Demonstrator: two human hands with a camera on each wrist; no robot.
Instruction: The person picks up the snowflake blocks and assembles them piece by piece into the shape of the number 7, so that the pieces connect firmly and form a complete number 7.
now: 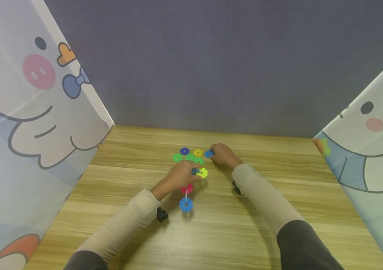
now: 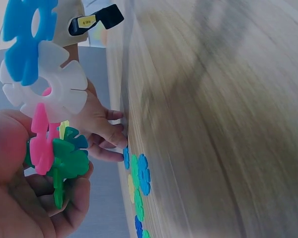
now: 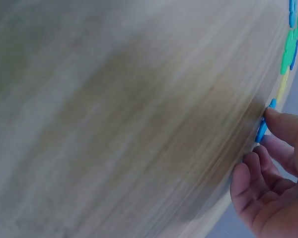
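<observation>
My left hand (image 1: 179,174) grips a chain of interlocked plastic snowflake discs above the table. In the left wrist view the chain runs from a blue disc (image 2: 21,59) through a white disc (image 2: 69,96) and a pink disc (image 2: 41,151) to a green disc (image 2: 72,161) among the fingers. A yellow disc (image 1: 203,173) shows at its far end in the head view. Farther back, my right hand (image 1: 224,155) pinches a single blue disc (image 3: 261,126) by its edge, thumb and forefinger on it, low at the tabletop. The other right fingers are loosely curled.
Loose discs lie on the wooden table (image 1: 245,232) near its back: a dark blue disc (image 1: 184,151), a yellow-orange disc (image 1: 198,152) and several green discs (image 1: 177,157). A grey panel (image 1: 205,67) stands behind, with cartoon-printed panels (image 1: 26,150) on both sides.
</observation>
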